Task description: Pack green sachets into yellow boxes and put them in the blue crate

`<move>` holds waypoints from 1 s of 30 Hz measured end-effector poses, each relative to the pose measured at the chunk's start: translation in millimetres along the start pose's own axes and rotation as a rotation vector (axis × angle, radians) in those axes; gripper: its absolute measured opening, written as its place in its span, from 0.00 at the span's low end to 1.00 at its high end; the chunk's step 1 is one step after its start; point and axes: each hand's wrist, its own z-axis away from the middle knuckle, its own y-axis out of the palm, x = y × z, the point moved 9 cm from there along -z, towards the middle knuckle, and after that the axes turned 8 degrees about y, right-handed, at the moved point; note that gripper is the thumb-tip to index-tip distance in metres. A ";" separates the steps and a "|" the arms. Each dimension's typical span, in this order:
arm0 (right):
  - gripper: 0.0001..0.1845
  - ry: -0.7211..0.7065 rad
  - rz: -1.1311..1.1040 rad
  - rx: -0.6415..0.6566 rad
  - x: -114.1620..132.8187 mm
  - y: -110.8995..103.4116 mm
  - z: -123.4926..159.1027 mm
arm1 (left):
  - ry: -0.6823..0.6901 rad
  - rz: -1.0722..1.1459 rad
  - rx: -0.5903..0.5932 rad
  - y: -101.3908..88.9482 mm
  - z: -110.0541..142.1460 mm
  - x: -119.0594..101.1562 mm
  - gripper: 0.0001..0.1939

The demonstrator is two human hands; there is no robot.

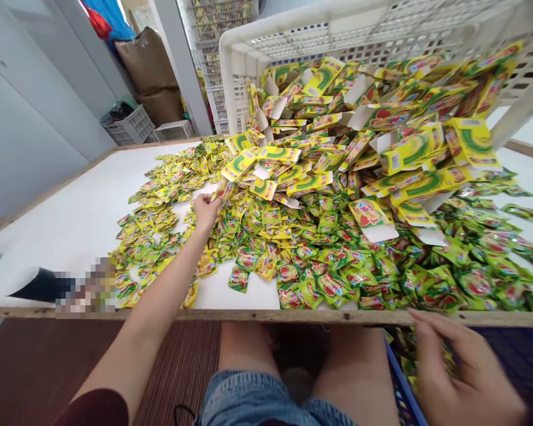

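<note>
My left hand [205, 211] reaches far out over the white table [71, 219], its fingers closed on a small yellow carton [224, 188] at the near edge of a heap of flat yellow-green cartons [337, 136]. Green and yellow sachets [337, 260] with red fruit prints lie spread all around it. My right hand [464, 373] hangs below the table's front edge, fingers loosely spread, holding nothing, over a dark blue bin [400, 384] that holds some sachets.
A white plastic crate [257, 47] lies tipped at the back with cartons spilling out of it. More stacked crates [213, 35] and brown sacks [148, 65] stand behind. A dark object [39, 285] lies at the left front edge. My knees [302, 355] are under the table.
</note>
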 end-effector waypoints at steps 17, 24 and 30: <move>0.12 -0.235 0.381 0.720 65.4 266.5 32.8 | -0.104 0.233 0.666 -40.4 196.8 -15.1 0.22; 0.19 0.018 0.056 0.647 54.8 232.3 25.7 | -0.274 0.411 0.567 -21.3 210.0 4.8 0.23; 0.19 0.266 -0.288 0.699 45.5 236.5 37.4 | -0.410 0.380 0.768 1.5 221.3 6.7 0.20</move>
